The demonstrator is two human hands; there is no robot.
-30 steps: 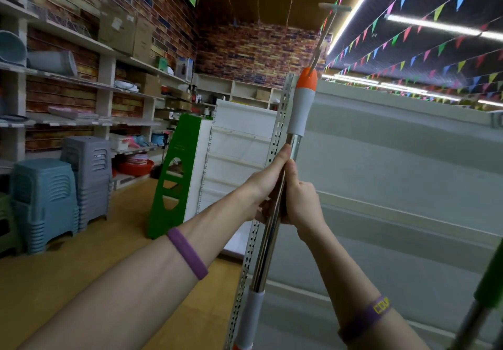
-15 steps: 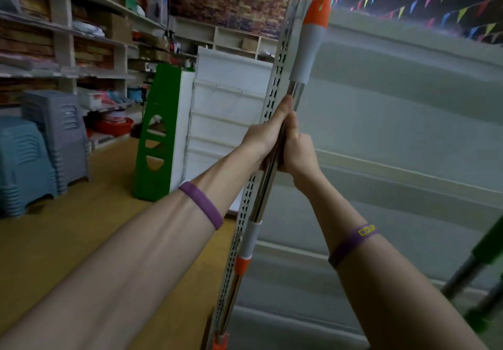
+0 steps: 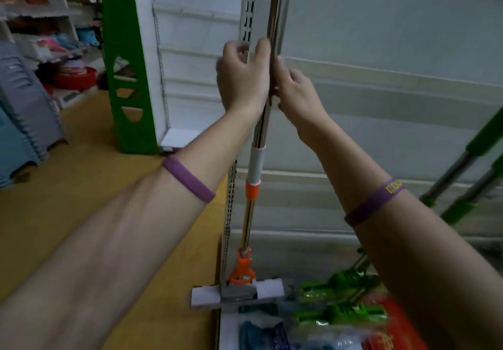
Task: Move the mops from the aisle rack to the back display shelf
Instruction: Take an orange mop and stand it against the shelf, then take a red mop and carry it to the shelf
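head | you are gripping the mop pole with left hand and right hand side by side, fingers curling round it | mop head is sitting far below your hands at the rack base, left of the green mops | step: likely lifting it off the rack | next: raising it clear, keeping it upright

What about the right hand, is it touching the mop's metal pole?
Touching. In the head view the right hand curls its fingers round the mop pole, with no gap showing.
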